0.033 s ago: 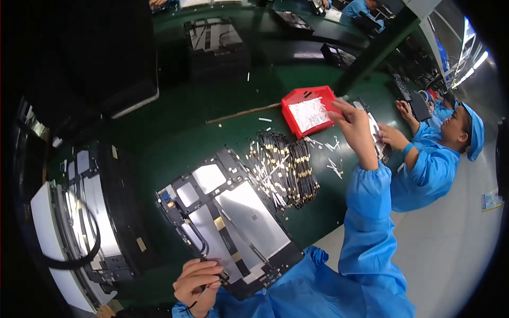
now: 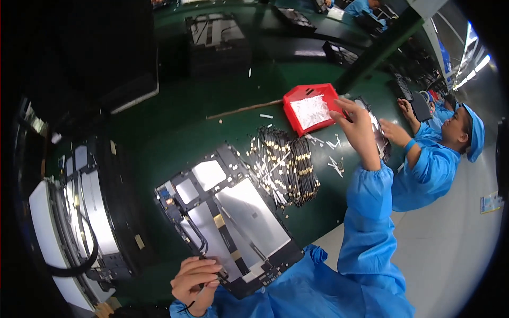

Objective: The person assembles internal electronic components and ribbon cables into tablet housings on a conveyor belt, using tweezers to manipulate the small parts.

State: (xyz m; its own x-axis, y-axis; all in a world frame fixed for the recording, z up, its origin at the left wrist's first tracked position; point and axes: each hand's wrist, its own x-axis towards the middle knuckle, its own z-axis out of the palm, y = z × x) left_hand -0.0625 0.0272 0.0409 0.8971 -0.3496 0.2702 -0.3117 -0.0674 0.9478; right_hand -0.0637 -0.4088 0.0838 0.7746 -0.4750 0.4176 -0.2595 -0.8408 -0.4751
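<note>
My left hand point(image 2: 195, 283) is closed on the lower left edge of a tablet housing point(image 2: 252, 217), which lies tilted in front of me with its inner side up. The housing shows silver plates, a black frame and a black flat cable down its middle. A thin black strand point(image 2: 192, 302) hangs by my left fingers; where it starts is hidden. My right hand point(image 2: 356, 130) is raised beside a red bin point(image 2: 300, 129) full of small white strips point(image 2: 312, 110). Its thumb and fingers are apart, with nothing visible between them. Between the bin and the housing lies a bundle of thin black cables point(image 2: 289, 169).
Loose white strips point(image 2: 335, 167) are scattered right of the cables. Stacked tablet housings point(image 2: 95, 206) stand at the left, and another stack point(image 2: 214, 37) at the back. A co-worker point(image 2: 435, 159) in blue works at the right. A dark green post point(image 2: 379, 50) rises beyond the bin.
The view has shifted slightly. My right hand stays raised by the bin with its fingers apart, and my left hand keeps hold of the tablet housing.
</note>
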